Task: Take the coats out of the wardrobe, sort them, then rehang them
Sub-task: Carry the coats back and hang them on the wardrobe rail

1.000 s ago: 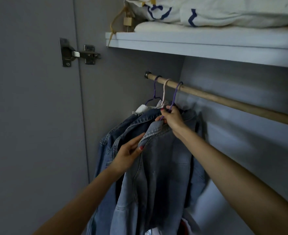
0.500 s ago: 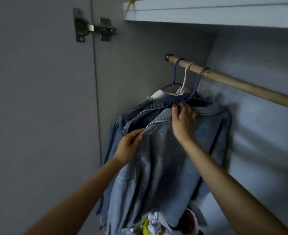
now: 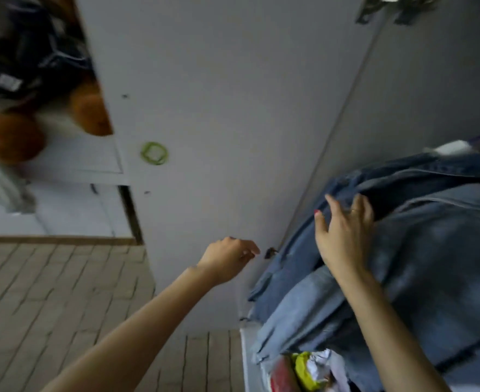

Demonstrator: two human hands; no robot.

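Denim fills the right side: we see the jackets (image 3: 419, 250) hanging inside the wardrobe, just past the open grey door (image 3: 219, 108). Our right hand (image 3: 343, 230) lies on the darker jacket, fingers spread and straight, grasping nothing. Our left hand (image 3: 227, 258) hangs free beside the door, fingers loosely curled, holding nothing. Crumpled bright clothes (image 3: 306, 369) sit below the jackets. Wooden floor (image 3: 49, 292) shows at left.
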